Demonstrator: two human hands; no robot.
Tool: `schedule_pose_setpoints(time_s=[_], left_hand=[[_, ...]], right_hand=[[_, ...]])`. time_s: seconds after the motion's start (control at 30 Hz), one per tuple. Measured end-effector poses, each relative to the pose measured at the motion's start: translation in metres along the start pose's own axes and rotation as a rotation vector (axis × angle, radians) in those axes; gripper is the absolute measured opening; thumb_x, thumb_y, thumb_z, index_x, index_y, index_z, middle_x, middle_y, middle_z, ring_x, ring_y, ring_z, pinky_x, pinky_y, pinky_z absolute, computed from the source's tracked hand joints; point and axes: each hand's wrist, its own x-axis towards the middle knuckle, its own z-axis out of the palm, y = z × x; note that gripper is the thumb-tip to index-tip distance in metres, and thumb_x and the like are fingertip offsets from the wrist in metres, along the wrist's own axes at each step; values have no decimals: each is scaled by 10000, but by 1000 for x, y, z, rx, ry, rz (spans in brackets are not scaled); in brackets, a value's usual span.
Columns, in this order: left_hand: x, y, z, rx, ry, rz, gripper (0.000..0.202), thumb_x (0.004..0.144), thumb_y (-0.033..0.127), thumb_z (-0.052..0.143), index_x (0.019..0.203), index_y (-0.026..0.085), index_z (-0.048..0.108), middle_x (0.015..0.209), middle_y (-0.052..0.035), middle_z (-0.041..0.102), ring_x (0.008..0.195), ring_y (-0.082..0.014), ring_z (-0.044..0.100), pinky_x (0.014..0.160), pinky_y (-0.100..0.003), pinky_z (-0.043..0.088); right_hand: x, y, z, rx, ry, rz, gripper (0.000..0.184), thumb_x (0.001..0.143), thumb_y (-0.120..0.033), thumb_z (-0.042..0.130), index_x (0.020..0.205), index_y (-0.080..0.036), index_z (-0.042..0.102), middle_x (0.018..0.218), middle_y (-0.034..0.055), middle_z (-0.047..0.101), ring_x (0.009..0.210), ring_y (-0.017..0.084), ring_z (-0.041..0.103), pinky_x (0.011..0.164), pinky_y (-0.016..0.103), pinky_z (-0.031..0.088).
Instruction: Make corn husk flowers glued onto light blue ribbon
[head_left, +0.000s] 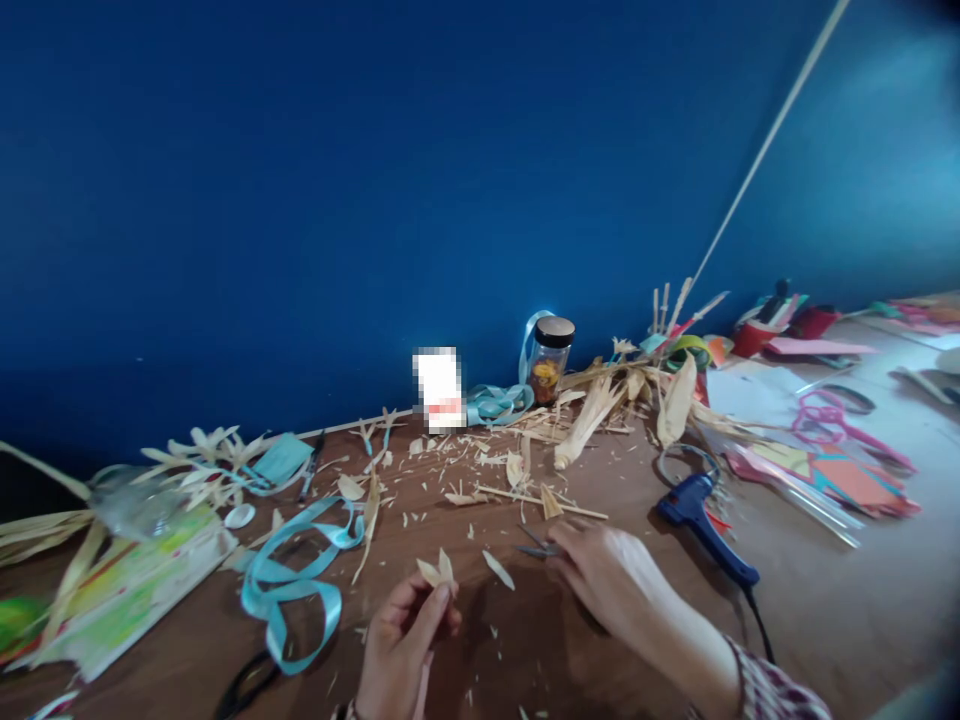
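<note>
Between the thumb and fingers of my left hand (405,635) is a small pale piece of corn husk (438,568), its pointed tips standing up. My right hand (626,585) rests low over the table, closed around a pair of scissors (536,548). Their blades point left and stand apart; the handles are hidden under my fingers. One loose cut husk petal (498,570) lies on the table between my hands, touching neither. Small husk scraps (471,532) are scattered just beyond.
A blue glue gun (709,525) lies right of my right hand. Light-blue ribbon (289,585) curls at the left beside a painted tray (142,590). Behind are a black-lidded jar (552,360), dried husks (596,420) and the blue wall (375,200). Pink scissors (832,425) lie far right.
</note>
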Motion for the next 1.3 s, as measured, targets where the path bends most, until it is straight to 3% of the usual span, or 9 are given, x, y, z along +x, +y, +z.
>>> schedule_pose_setpoints(time_s=[0.23, 0.37, 0.5, 0.67, 0.73, 0.9, 1.07, 1.2, 1.3], left_hand=[[-10, 2, -4, 112, 52, 148, 284, 590, 377, 779, 683, 132, 671, 612, -16, 637, 503, -108, 553, 485, -205, 454], [-17, -2, -1, 307, -31, 253, 251, 678, 392, 708, 684, 146, 658, 605, -20, 621, 507, -127, 564, 502, -211, 449], [-24, -11, 3, 388, -53, 415, 225, 738, 359, 642, 627, 164, 635, 585, -28, 595, 482, -125, 548, 499, -211, 431], [-26, -27, -1, 553, -328, 537, 145, 710, 262, 627, 657, 163, 718, 584, -102, 639, 520, -167, 572, 515, -247, 419], [-23, -34, -5, 584, -448, 534, 169, 699, 291, 624, 668, 169, 737, 591, -121, 652, 544, -184, 589, 530, -260, 426], [-12, -48, -10, 555, -524, 478, 328, 699, 484, 602, 639, 182, 718, 571, -121, 636, 547, -190, 578, 543, -277, 429], [-6, -56, -11, 487, -603, 486, 652, 675, 748, 421, 650, 167, 715, 533, -114, 602, 507, -181, 542, 490, -271, 412], [-2, -55, -11, 509, -662, 458, 684, 666, 785, 381, 663, 190, 718, 576, -104, 624, 555, -191, 573, 544, -278, 442], [0, -52, -11, 496, -686, 378, 582, 682, 732, 463, 658, 205, 706, 607, -80, 646, 611, -200, 616, 582, -275, 470]], right_hand=[[21, -37, 10, -18, -139, -98, 107, 842, -204, 506, 837, -199, 613, 864, 60, 673, 752, 196, 647, 584, 244, 385], [31, -62, 15, -110, -249, -138, 249, 816, -64, 457, 943, -178, 637, 934, 121, 682, 798, 206, 660, 584, 244, 420], [39, -73, 16, -151, -265, -165, 296, 810, -23, 425, 922, -184, 647, 951, 119, 686, 773, 205, 664, 575, 258, 432], [54, -79, 17, -196, -345, -189, 212, 864, -142, 451, 887, -205, 652, 818, 85, 708, 726, 232, 681, 513, 255, 390], [64, -82, 16, -168, -317, -254, 184, 872, -197, 469, 846, -205, 651, 792, 76, 704, 740, 229, 677, 535, 257, 384], [100, -102, 12, -12, -147, -472, 166, 874, -243, 474, 821, -197, 624, 799, 38, 678, 725, 163, 630, 605, 254, 371], [143, -144, 19, 24, -175, -651, 186, 891, -295, 460, 902, -200, 620, 879, 37, 667, 775, 162, 605, 653, 256, 373], [168, -174, 35, 38, -197, -675, 244, 872, -338, 494, 1047, -198, 591, 914, 54, 671, 803, 190, 608, 653, 262, 385], [177, -189, 49, 44, -221, -698, 206, 856, -297, 519, 995, -184, 621, 887, 62, 673, 807, 192, 609, 663, 260, 390]])
